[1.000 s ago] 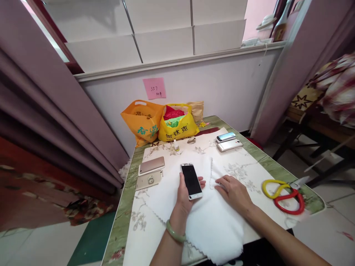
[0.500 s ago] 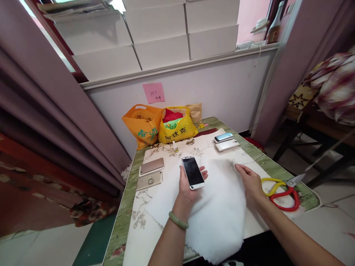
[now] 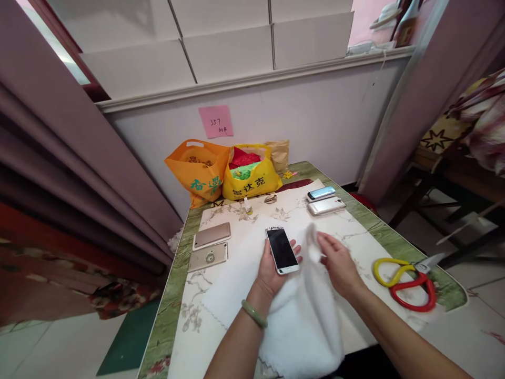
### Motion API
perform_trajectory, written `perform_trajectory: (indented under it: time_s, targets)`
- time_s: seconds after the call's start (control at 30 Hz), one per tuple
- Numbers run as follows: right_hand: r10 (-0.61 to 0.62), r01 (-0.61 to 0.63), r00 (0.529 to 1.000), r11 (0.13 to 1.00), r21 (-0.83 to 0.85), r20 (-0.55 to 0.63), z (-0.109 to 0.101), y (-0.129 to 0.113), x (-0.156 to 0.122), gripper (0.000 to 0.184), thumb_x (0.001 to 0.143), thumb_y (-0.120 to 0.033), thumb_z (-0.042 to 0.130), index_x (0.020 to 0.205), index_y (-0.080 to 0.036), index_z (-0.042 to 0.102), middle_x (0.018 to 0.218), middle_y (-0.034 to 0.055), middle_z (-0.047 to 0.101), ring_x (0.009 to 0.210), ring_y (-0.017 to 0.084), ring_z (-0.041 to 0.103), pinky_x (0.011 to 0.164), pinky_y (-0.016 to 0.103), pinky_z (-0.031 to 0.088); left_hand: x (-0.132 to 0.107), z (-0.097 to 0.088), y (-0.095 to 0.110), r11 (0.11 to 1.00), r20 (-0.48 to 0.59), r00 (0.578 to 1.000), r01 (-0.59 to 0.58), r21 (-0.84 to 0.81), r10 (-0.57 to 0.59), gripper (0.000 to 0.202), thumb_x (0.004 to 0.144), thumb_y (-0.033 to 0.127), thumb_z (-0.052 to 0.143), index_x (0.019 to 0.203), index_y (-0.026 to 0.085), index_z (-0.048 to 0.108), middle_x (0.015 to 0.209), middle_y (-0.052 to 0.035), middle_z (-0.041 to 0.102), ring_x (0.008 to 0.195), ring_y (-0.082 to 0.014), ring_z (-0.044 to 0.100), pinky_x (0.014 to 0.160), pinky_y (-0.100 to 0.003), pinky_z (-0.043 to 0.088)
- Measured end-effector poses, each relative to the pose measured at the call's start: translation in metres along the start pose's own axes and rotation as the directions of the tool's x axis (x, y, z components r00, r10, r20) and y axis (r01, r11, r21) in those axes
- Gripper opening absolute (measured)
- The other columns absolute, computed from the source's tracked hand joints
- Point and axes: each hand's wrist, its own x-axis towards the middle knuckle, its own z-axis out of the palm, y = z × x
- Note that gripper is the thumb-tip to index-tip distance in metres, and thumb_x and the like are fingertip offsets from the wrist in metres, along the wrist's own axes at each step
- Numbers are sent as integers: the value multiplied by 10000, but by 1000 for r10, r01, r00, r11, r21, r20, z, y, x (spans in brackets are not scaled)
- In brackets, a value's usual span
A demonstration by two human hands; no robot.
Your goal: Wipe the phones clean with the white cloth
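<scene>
A white smartphone point(image 3: 282, 251) with a dark screen lies face up in my left hand point(image 3: 272, 268); its top edge looks cracked or chipped. The thumb and fingers curl along the phone's sides. A green bangle circles that wrist. My right hand point(image 3: 339, 263) pinches the raised edge of a fluffy white cloth point(image 3: 303, 326), just to the right of the phone. The cloth spreads under my left hand and down to the table's near edge.
Two phones point(image 3: 209, 256) lie at left and two more point(image 3: 326, 206) at back right. Scissors point(image 3: 410, 279) with yellow and red handles rest at right. A small bottle point(image 3: 248, 206), an orange bag point(image 3: 201, 171) and a yellow bag point(image 3: 252, 181) stand at the back.
My right hand has moved left toward the phone, lifting and folding the cloth's edge with it. The phone stays in my left hand. The camera view has shifted slightly.
</scene>
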Motion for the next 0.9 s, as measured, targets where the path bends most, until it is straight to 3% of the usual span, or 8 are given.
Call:
perform_trajectory:
  time_s: [0.1,0.2,0.27,0.33,0.47,0.67,0.77,0.9]
  targets:
    - [-204,281,944,909,-309,259,10,7,3,377,861,-460,597,1119,-195,673,1091,82,673,835,190,667,647,304,588,-1,1,-1,1000,57,998,-25,-9,25,594,895,574,461,1245,112,589,1169,-153,677,1126,-297,610,1013,-441,432]
    - [-467,594,804,616,-518,368,8,15,12,302,932,-373,507,1137,-218,666,1131,86,663,971,212,652,831,373,573,-1,0,-3,1000,74,997,-6,-19,8,598,897,591,440,1219,118,610,1145,-143,691,1143,-300,603,1035,-439,416]
    - [-519,728,682,414,-546,515,6,23,16,303,960,-310,458,1189,-233,641,1192,84,649,1095,216,614,957,402,519,-1,-1,-3,999,54,998,-12,-38,14,580,898,586,443,1195,122,622,1123,-136,699,1142,-295,605,1044,-437,410]
    - [-484,805,586,256,-536,650,7,32,16,362,970,-294,441,1304,-232,567,1310,88,593,1221,226,543,1054,443,444,0,-1,-2,998,40,999,-19,-57,21,556,902,569,449,1188,126,625,1114,-130,703,1141,-288,606,1052,-432,407]
    - [-320,848,514,46,-529,796,15,46,6,573,977,-350,427,1507,-187,283,1499,109,399,1401,261,335,1153,533,270,2,-3,-2,997,7,999,-31,-77,31,484,898,508,493,1157,125,634,1064,-128,715,1114,-277,624,1054,-423,413]
    - [-96,950,310,-22,-313,946,23,46,7,677,992,-455,376,1543,-204,72,1576,56,214,1457,218,196,1202,500,83,-3,-14,2,997,-26,998,63,-34,-64,433,859,482,552,1044,107,663,903,-131,734,1033,-300,662,1022,-450,447]
    - [-94,937,344,-21,-348,934,28,44,24,691,987,-516,353,1544,-228,61,1579,48,200,1456,214,199,1200,498,56,-2,-10,1,999,-8,999,30,-32,-31,443,878,476,523,1113,122,648,1022,-135,724,1114,-296,627,1045,-452,423]
    - [-257,812,562,-9,-584,786,29,52,38,681,992,-505,336,1546,-221,59,1564,93,243,1440,258,246,1173,572,56,1,0,-1,999,98,995,-4,-49,9,532,907,512,465,1273,140,574,1200,-127,669,1214,-277,564,1081,-434,381]
